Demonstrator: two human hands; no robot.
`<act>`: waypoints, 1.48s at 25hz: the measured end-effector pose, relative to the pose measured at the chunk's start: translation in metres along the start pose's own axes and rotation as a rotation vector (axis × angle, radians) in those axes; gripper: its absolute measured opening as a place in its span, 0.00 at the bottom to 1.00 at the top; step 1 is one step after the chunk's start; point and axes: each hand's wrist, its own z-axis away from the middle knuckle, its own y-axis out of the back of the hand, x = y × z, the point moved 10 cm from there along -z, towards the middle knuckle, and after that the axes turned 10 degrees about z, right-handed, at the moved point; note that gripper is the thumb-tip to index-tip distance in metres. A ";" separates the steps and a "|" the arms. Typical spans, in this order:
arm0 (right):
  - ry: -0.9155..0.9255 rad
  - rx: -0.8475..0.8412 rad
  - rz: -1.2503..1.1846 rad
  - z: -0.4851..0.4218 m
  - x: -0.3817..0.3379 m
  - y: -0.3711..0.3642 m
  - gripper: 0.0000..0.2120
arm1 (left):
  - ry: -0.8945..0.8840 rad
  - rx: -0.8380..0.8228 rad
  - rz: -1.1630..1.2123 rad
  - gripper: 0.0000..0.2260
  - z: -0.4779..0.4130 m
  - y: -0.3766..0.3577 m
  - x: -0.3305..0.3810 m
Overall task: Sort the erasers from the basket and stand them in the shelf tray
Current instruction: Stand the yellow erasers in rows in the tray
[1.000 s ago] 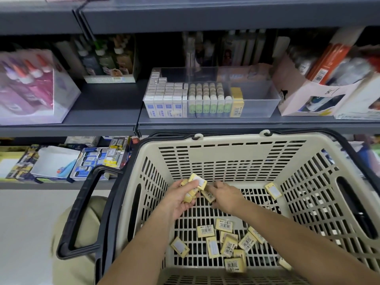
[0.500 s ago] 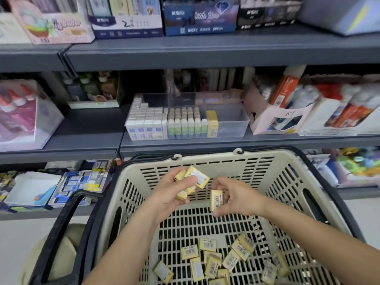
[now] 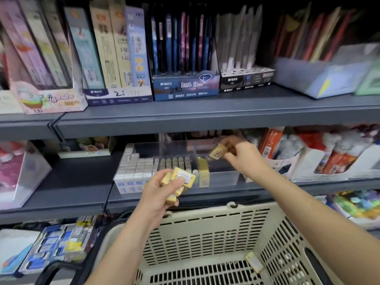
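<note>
- Nearest us, at six o'clock, stood the beige basket [image 3: 205, 233]. One loose eraser [image 3: 254, 262] lay on its floor toward five o'clock. Most of the floor was out of view.
- Just above the basket rim, our left hand [image 3: 158, 192] curled round a clutch of yellow erasers [image 3: 183, 177], thumb pressed on the top one.
- Farther on, at two o'clock from that hand, our right hand [image 3: 242, 155] pinched a single yellow eraser [image 3: 218, 153] between thumb and fingertips. It was tilted over the clear shelf tray [image 3: 224, 177] and touched none of the stock inside.
- Inside the tray, white-and-blue rows [image 3: 135, 171] filled the nine o'clock end. A short yellow column [image 3: 203, 171] stood upright toward the middle, and the three o'clock end was bare.
- We judged the placing step to be in hand. The next move called for turning the pinched eraser upright, setting it down beside the yellow column, then drawing another from the left hand.
</note>
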 end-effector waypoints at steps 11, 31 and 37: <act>0.122 -0.570 0.283 -0.007 0.009 -0.082 0.16 | 0.050 -0.063 -0.075 0.15 -0.025 0.000 -0.022; 0.131 -0.146 -0.651 0.043 -0.032 -0.027 0.15 | 0.089 -0.104 0.065 0.13 -0.015 -0.025 -0.024; 0.032 -0.225 -0.833 0.052 -0.019 -0.035 0.15 | 0.077 -0.059 0.042 0.11 -0.013 -0.026 -0.028</act>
